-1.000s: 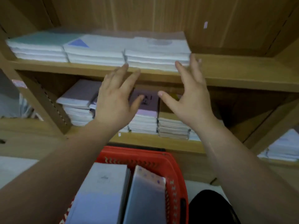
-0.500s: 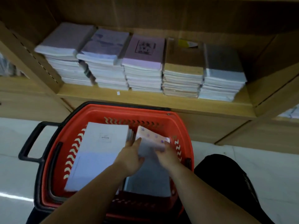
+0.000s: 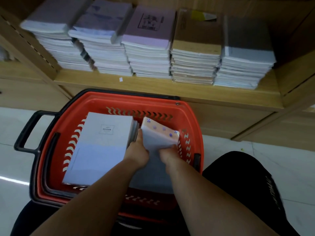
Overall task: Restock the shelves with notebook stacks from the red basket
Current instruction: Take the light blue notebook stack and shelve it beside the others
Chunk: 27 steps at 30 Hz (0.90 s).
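The red basket [image 3: 190, 116] stands on the floor below the shelf. Two notebook stacks lie in it: a grey-white stack [image 3: 100, 147] on the left and a wrapped stack with purple dots [image 3: 158, 135] on the right. My left hand [image 3: 137, 153] grips the left edge of the dotted stack, fingers down between the two stacks. My right hand [image 3: 168, 155] holds its right side, near the basket wall. The stack's far end is tilted up.
A wooden shelf [image 3: 153, 86] above the basket holds several tall notebook stacks [image 3: 148, 48] side by side. The basket has a black handle [image 3: 25, 132] at the left. My dark-clad knee [image 3: 247, 184] is at the right. The floor is pale tile.
One second ago both hands were open at the upper shelf's stacks. They dropped into the basket and closed on the dotted stack; since half a second ago the grip has tightened.
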Tool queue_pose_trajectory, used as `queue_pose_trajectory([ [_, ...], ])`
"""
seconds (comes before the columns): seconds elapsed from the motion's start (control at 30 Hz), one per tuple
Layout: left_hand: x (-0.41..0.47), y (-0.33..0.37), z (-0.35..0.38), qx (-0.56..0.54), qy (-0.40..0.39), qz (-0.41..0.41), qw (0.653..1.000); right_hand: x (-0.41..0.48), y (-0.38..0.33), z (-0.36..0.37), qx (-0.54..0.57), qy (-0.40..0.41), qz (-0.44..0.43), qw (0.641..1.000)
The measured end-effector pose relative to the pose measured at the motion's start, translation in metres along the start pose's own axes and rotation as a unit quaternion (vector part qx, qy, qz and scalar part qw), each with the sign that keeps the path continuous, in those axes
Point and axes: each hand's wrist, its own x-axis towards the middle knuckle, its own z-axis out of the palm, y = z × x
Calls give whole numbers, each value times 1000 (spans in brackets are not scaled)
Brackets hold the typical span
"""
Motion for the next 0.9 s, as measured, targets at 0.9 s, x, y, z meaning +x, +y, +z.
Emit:
queue_pose_trajectory([
  [0.9,-63,-9,-84,-424,25,54,904,-70,-23,-2,100,6,-140,985],
])
